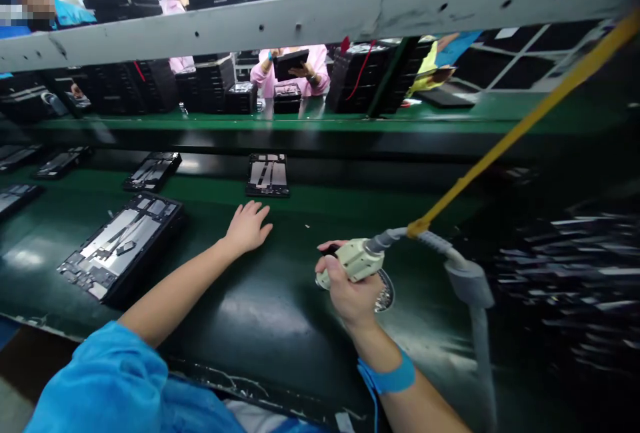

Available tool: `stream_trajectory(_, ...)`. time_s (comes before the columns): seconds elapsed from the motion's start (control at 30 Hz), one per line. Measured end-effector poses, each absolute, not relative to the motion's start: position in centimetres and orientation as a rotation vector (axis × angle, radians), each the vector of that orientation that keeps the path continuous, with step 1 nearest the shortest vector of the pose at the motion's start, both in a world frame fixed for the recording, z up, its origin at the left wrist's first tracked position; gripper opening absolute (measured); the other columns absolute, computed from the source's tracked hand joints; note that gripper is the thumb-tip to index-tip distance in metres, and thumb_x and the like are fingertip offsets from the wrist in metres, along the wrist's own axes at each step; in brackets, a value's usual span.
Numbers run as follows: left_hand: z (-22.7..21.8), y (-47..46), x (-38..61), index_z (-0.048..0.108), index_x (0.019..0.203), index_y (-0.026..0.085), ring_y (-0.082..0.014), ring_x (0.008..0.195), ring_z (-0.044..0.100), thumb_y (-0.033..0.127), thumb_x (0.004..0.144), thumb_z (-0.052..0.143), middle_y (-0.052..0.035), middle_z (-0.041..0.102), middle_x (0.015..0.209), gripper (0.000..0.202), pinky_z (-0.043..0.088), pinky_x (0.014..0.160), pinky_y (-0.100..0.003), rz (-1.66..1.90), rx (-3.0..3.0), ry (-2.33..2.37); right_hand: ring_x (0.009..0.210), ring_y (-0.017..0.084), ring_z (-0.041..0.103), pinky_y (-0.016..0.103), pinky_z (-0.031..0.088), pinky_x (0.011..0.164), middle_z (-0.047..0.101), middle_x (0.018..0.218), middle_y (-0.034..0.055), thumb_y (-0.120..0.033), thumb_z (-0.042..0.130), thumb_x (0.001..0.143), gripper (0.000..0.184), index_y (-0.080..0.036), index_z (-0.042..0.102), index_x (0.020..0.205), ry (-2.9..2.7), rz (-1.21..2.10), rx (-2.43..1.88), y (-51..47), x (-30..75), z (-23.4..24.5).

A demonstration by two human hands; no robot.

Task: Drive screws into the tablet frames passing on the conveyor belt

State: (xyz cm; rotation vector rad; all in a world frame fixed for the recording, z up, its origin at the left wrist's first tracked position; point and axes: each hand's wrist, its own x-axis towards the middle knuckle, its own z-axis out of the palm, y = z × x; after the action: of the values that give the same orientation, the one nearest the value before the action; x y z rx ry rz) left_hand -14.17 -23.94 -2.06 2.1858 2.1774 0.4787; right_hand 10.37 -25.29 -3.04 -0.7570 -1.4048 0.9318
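Note:
My left hand (247, 226) is open, its fingers spread, just short of an opened tablet (268, 176) with silver battery panels, and it holds nothing. My right hand (355, 293) is wrapped round a cream-coloured corded hand tool (357, 260), whose working end is partly hidden by the fingers. The tool's grey cable is tied to a yellow strap (520, 130). Beneath the right hand, a round metal dish (387, 292) shows in part. A stack of opened tablets (123, 243) sits left of my left forearm.
More opened tablets (153, 171) lie along the green belt (210, 186) at the left. A grey metal beam (320, 6) crosses above. Blurred dark stacks (575, 286) stand at the right. Across the line, a person in pink (315, 70) holds a black panel.

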Motion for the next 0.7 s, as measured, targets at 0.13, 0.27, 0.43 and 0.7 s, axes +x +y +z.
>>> stream_trajectory(0.13, 1.7, -32.9, -21.0, 0.063, 0.136, 0.019, -0.0231, 0.131, 0.059, 0.05, 0.101, 0.048, -0.0104, 0.062, 0.143, 0.05, 0.047, 0.113, -0.037, 0.487, 2.166, 2.188, 0.058, 0.016, 0.065, 0.028, 0.054, 0.05, 0.071, 0.083, 0.0033, -0.029, 0.074, 0.087, 0.019, -0.019, 0.065, 0.099, -1.386, 0.881, -0.793, -25.1, 10.6, -2.6)
stream_trajectory(0.27, 6.4, -40.3, -32.8, 0.069, 0.127, 0.02, -0.0303, 0.12, 0.065, 0.059, 0.093, 0.05, -0.0113, 0.068, 0.134, 0.055, 0.051, 0.103, -0.041, 0.462, 1.54, 2.789, 0.059, 0.016, 0.065, 0.029, 0.054, 0.051, 0.071, 0.082, 0.0037, -0.03, 0.074, 0.087, 0.018, -0.019, 0.065, 0.099, -1.396, 0.889, -0.78, -25.1, 10.5, -2.6)
stream_trajectory(0.43, 7.4, -45.1, -41.8, 0.076, 0.097, 0.014, -0.0354, 0.086, 0.07, 0.065, 0.079, 0.056, -0.0155, 0.076, 0.093, 0.058, 0.052, 0.074, -0.039, 0.175, 1.051, 2.856, 0.06, 0.016, 0.066, 0.028, 0.055, 0.05, 0.071, 0.085, 0.0039, -0.032, 0.074, 0.087, 0.019, -0.02, 0.065, 0.099, -1.393, 0.921, -0.789, -25.2, 10.5, -2.4)
stream_trajectory(0.7, 6.8, -45.9, -42.4, 0.071, 0.078, 0.016, -0.019, 0.063, 0.062, 0.067, 0.075, 0.064, -0.0029, 0.068, 0.066, 0.052, 0.046, 0.056, -0.025, 0.5, 0.997, 2.647, 0.056, 0.016, 0.065, 0.028, 0.054, 0.049, 0.07, 0.082, 0.0028, -0.035, 0.075, 0.087, 0.024, -0.02, 0.063, 0.102, -1.327, 0.933, -0.781, -24.9, 10.5, -2.0)
